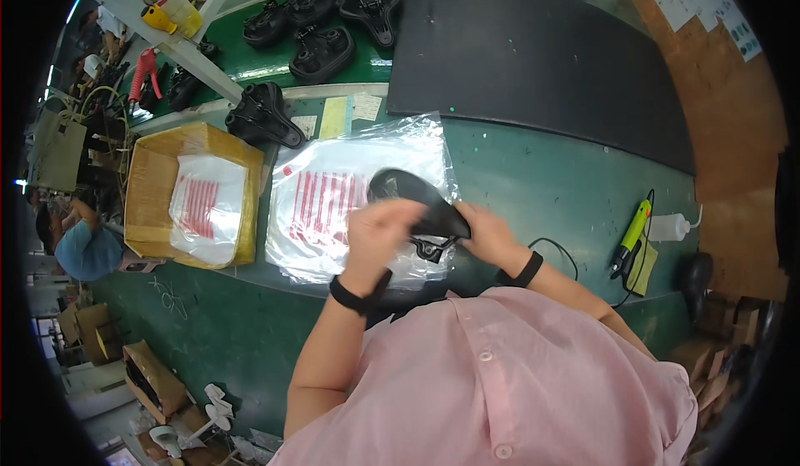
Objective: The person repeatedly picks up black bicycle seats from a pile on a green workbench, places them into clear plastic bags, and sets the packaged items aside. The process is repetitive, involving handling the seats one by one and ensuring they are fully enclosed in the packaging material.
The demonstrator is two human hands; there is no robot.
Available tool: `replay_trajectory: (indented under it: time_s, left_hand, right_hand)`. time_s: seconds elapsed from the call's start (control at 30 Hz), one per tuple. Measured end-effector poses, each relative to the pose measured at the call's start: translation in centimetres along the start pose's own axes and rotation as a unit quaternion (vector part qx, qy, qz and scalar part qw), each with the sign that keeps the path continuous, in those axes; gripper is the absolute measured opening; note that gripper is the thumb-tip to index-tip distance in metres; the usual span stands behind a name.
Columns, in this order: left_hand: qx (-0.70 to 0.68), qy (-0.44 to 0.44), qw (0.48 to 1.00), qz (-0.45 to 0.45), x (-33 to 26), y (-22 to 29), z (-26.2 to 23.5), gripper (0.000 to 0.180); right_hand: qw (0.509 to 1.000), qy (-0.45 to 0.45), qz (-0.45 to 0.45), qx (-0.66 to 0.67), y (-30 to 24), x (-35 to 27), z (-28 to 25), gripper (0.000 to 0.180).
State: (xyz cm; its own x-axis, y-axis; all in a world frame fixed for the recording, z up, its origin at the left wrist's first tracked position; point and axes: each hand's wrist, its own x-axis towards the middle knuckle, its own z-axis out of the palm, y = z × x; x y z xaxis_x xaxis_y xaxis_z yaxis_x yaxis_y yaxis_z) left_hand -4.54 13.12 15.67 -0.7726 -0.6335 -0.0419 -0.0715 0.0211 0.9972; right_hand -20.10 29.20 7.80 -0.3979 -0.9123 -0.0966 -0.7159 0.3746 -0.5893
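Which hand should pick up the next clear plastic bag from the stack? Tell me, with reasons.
Left, probably. The left hand hangs right over the stack of clear red-printed plastic bags, while the right hand grips the black bicycle saddle from the far side.

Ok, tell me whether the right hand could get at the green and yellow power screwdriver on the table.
Probably yes, but not right now. The screwdriver lies on the table to the person's right with nothing in front of it, but the right hand is gripping the black saddle together with the left hand.
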Motion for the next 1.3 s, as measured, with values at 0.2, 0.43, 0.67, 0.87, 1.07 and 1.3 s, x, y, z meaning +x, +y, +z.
replay_trajectory:
  time_s: [0.2, 0.43, 0.67, 0.87, 1.07, 1.3]
  left_hand:
    - [0.265, -0.023, 0.952, 0.153, -0.7, -0.8, -0.8, 0.012]
    - [0.129, -0.366, 0.891, 0.236, -0.7, -0.4, 10.7, 0.019]
    - [0.135, -0.13, 0.982, 0.032, 2.4, -5.7, -1.9, 0.042]
    - [0.427, -0.022, 0.901, -0.069, -0.6, -14.3, -8.0, 0.07]
    - [0.456, -0.034, 0.887, -0.071, -0.9, -16.4, -8.9, 0.075]
    - [0.44, -0.041, 0.895, -0.062, -0.4, -16.8, -10.9, 0.073]
  right_hand:
    - [0.875, -0.072, 0.175, 0.446, 0.1, 0.3, -0.7, 0.052]
    - [0.829, 0.128, 0.239, 0.489, -0.5, 5.5, 0.1, 0.061]
    - [0.689, 0.224, 0.173, 0.668, 14.6, 15.8, -13.4, 0.033]
    - [0.856, 0.204, 0.078, 0.468, 0.6, 32.2, -4.3, 0.035]
    - [0.993, -0.034, -0.11, 0.039, -16.6, 38.7, 16.7, 0.088]
    - [0.938, -0.086, -0.115, 0.316, -14.9, 40.3, 12.8, 0.058]
